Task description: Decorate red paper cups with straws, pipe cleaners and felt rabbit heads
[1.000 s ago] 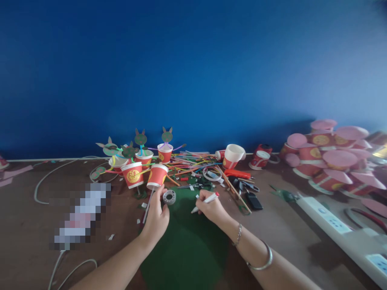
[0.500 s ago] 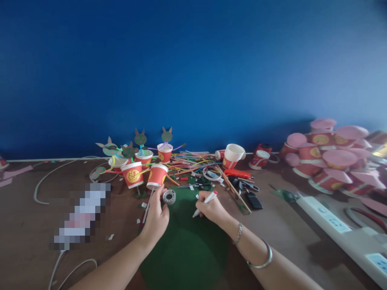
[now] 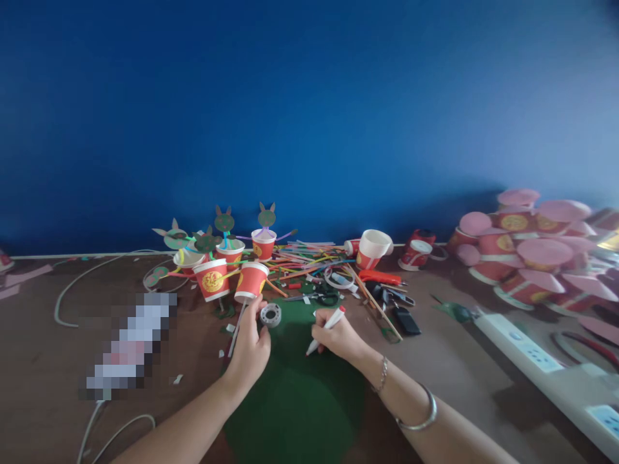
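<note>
A dark green felt sheet (image 3: 294, 399) lies on the brown table in front of me. My right hand (image 3: 336, 338) is closed around a white marker with a red cap (image 3: 326, 328), its tip pointing down at the felt. My left hand (image 3: 251, 345) rests on the felt's left edge, fingers curled beside a small roll of tape (image 3: 271, 315) and a thin grey stick (image 3: 236, 332). Whether the left fingers grip anything is hidden. A red paper cup (image 3: 250, 282) lies tilted just beyond the left hand.
Red cups with green animal cut-outs (image 3: 217, 248) stand at the back left. Coloured straws (image 3: 309, 261), scissors (image 3: 382, 278) and a tipped cup (image 3: 373, 248) are behind the felt. Pink-topped cups (image 3: 532, 251) pile at the right. A white power strip (image 3: 541, 361) and cables (image 3: 97, 277) cross the table.
My right hand has shifted slightly left and down, tilting the marker more upright with its tip lower on the felt. My left hand stays put.
</note>
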Demonstrator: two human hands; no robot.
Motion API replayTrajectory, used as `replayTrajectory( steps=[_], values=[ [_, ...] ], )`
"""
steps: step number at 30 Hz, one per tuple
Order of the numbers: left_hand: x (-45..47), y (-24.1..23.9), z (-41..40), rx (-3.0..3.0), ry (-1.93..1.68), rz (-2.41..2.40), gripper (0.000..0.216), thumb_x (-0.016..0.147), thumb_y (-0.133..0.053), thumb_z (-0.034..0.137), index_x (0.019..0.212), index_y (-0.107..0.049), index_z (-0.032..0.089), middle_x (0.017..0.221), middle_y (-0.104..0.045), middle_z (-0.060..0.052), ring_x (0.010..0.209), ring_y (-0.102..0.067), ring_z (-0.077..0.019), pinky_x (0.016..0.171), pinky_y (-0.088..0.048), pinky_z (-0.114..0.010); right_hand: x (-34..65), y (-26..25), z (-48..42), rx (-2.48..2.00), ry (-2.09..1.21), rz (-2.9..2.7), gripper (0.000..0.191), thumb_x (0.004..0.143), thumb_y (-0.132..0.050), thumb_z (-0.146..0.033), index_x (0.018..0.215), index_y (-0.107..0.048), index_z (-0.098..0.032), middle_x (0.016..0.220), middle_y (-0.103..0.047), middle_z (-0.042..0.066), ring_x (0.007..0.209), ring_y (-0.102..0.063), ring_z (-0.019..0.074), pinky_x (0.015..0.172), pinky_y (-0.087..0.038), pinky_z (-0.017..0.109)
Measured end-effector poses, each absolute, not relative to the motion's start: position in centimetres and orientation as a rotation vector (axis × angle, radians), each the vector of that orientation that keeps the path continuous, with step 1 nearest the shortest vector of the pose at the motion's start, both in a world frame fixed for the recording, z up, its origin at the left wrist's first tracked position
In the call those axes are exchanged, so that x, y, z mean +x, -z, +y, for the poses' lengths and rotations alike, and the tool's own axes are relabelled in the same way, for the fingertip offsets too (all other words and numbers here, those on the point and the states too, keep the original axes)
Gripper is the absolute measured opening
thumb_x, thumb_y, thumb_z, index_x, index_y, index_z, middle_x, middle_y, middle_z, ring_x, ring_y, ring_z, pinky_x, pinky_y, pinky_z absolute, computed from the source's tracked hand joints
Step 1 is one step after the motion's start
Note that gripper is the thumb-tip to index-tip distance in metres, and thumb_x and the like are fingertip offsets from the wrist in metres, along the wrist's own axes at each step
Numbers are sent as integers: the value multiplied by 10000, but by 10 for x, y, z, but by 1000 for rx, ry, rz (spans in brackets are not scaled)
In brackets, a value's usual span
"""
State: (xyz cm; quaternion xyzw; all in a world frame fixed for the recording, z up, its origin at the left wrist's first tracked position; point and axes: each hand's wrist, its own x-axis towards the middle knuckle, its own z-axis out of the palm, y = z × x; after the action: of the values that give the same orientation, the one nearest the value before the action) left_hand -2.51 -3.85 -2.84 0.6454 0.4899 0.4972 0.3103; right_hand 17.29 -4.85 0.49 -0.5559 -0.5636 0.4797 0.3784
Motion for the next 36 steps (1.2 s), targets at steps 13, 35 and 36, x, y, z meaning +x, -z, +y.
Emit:
replayTrajectory(
  steps=[13,35,36],
  values=[
    [-25,26,-39,1695,-1289,1309,609,715,-404,12,1297,-377,191,1309,-484,-126,1249,-446,-241,1068,-316,-473,165,-6,-53,-1420,-1133,-1564,215,692,-559,-194,538,-409,-204,416,-552,-35,369,-506,89,372,-265,155],
    [-24,25,-40,1697,-1291,1314,592,725,-409,30,1294,-376,193,1285,-490,-127,1227,-460,-243,1059,-324,-481,162,-7,-54,-1445,-1071,-1622,244,719,-570,-225,538,-407,-207,437,-591,-32,403,-531,97,412,-330,169],
    [-24,24,-40,1697,-1293,1318,592,724,-411,31,1293,-378,192,1284,-493,-127,1225,-462,-243,1058,-327,-479,162,-7,-54,-1450,-1060,-1619,245,719,-571,-226,537,-407,-207,438,-592,-32,408,-532,98,419,-337,172]
  ],
)
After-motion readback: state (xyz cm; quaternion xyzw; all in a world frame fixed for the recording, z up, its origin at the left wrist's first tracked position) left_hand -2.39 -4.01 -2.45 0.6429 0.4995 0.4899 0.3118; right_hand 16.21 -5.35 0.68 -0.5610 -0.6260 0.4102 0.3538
